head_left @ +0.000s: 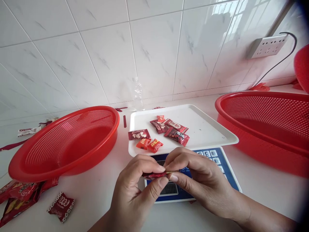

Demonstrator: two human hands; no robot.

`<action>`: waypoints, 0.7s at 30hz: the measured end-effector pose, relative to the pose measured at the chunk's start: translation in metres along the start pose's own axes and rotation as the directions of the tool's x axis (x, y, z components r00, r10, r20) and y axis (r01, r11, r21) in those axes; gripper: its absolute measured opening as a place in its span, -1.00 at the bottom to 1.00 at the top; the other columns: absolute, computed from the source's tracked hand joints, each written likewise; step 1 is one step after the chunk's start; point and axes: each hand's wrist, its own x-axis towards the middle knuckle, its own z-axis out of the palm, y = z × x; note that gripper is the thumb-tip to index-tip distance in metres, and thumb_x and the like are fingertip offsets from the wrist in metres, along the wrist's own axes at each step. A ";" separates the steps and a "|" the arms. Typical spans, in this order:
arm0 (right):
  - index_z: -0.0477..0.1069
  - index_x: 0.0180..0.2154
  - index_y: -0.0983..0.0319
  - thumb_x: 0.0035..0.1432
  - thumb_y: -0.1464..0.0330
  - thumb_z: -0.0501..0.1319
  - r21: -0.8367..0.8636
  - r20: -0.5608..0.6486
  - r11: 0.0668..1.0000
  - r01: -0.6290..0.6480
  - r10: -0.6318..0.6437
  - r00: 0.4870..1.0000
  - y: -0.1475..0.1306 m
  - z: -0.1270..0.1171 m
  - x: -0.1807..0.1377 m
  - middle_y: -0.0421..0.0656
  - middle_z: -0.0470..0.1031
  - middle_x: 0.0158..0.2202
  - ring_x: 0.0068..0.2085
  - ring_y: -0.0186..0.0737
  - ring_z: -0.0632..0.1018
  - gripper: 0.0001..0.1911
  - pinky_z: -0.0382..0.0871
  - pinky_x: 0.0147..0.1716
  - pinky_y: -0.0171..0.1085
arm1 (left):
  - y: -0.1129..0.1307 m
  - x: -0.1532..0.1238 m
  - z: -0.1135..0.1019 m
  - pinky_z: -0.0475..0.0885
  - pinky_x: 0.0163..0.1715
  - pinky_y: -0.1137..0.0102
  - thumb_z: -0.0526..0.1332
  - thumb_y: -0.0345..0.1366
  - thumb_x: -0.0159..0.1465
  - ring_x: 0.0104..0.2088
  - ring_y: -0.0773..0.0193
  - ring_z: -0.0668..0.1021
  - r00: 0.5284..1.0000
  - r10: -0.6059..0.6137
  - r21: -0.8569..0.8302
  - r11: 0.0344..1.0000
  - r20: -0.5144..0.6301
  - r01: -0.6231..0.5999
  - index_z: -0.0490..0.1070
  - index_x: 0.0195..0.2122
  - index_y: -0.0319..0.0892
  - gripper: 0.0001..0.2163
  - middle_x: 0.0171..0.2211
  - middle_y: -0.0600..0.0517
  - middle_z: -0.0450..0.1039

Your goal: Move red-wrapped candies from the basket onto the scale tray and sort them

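Observation:
Both my hands meet over the front of a blue and white electronic scale (231, 175). Thumb and fingers of my left hand (137, 187) pinch a small red packet (156, 175), seen edge-on and mostly covered. My right hand (202, 180) pinches the same packet by its right end. Just beyond my hands, the scale's white tray (205, 129) carries several wrapped snacks, among them a dark red packet (178, 136) and a small orange-red packet (155, 145). The scale's display is partly hidden behind my hands.
A red perforated basket (101, 154) stands left, another red basket (260, 148) right. At lower left lie red snack bags (21, 196) and a single dark red packet (61, 207). A clear plastic bottle (138, 95) stands by the tiled wall, and a power strip (269, 46) hangs at upper right.

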 end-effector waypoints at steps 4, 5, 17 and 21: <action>0.44 -0.31 0.19 0.21 0.45 0.25 -0.008 0.017 1.000 0.009 -0.009 1.000 0.000 0.000 0.000 -0.20 0.51 -0.37 -0.32 -0.38 0.52 -0.96 0.46 -0.33 -0.37 | 0.000 -0.003 0.000 0.48 -0.28 0.51 0.25 -0.44 0.26 -0.29 0.39 0.54 1.000 0.016 -0.027 1.000 -0.009 -0.016 0.47 -0.30 -0.05 -0.88 -0.32 0.13 0.42; 0.44 -0.31 0.20 0.20 0.45 0.25 -0.013 0.022 1.000 0.017 -0.017 1.000 0.000 0.000 0.000 -0.20 0.51 -0.37 -0.33 -0.38 0.52 -0.96 0.46 -0.34 -0.38 | 0.000 -0.003 0.000 0.47 -0.29 0.51 0.25 -0.44 0.26 -0.30 0.39 0.54 1.000 0.013 -0.038 0.999 -0.010 -0.013 0.47 -0.31 -0.04 -0.88 -0.32 0.13 0.42; 0.44 -0.33 0.19 0.22 0.45 0.23 -0.038 -0.033 0.999 0.033 -0.034 0.999 -0.001 -0.001 -0.001 -0.20 0.53 -0.38 -0.34 -0.37 0.53 -0.93 0.46 -0.36 -0.37 | 0.002 0.000 -0.001 0.44 -0.27 0.59 0.24 -0.34 0.29 -0.30 0.42 0.52 0.995 -0.090 -0.039 0.995 -0.033 0.088 0.49 -0.30 -0.07 -0.95 -0.35 0.13 0.47; 0.42 -0.35 0.18 0.23 0.43 0.22 -0.042 -0.081 0.999 -0.011 0.007 0.997 0.000 -0.003 -0.002 -0.21 0.51 -0.40 -0.35 -0.35 0.52 -0.91 0.46 -0.38 -0.35 | 0.002 0.000 -0.001 0.43 -0.38 0.63 0.24 -0.29 0.29 -0.41 0.45 0.50 0.981 -0.168 -0.088 0.983 -0.101 0.159 0.46 -0.33 -0.06 -0.95 -0.42 0.16 0.46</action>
